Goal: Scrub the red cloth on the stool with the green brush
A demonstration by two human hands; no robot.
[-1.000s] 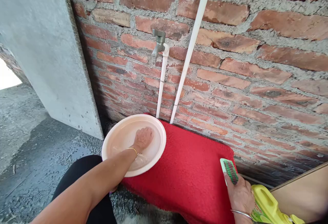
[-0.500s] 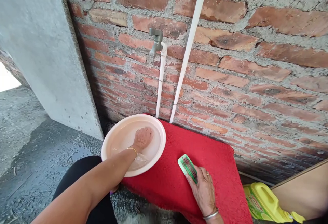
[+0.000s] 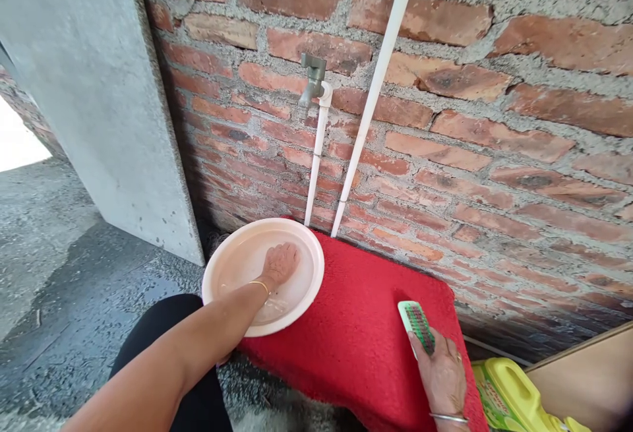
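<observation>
Inside a pale pink basin (image 3: pixel 212 267) of water, my left hand (image 3: pixel 281 264) is lowered with its knuckles up and fingers curled. Whatever lies under those fingers is hidden. My right hand (image 3: pixel 442 372) grips a scrubbing brush (image 3: pixel 418 323) with a light green body and green and dark bristles. The brush is tilted, its bristle side partly showing, at the right part of a red cloth (image 3: pixel 366 313). This fuzzy cloth is spread over a raised surface, and the basin stands at its left end.
Above the basin, a tap (image 3: pixel 312 79) juts from the brick wall (image 3: pixel 469 175). A white pipe (image 3: pixel 373 95) runs up beside it. A yellow jug (image 3: pixel 512 392) stands at the lower right. Left of the basin are a grey slab (image 3: pixel 109 102) and wet floor (image 3: pixel 133 287).
My right hand has moved the brush to the right across the red cloth. The left hand stays in the basin, and the whole view has shifted slightly.
</observation>
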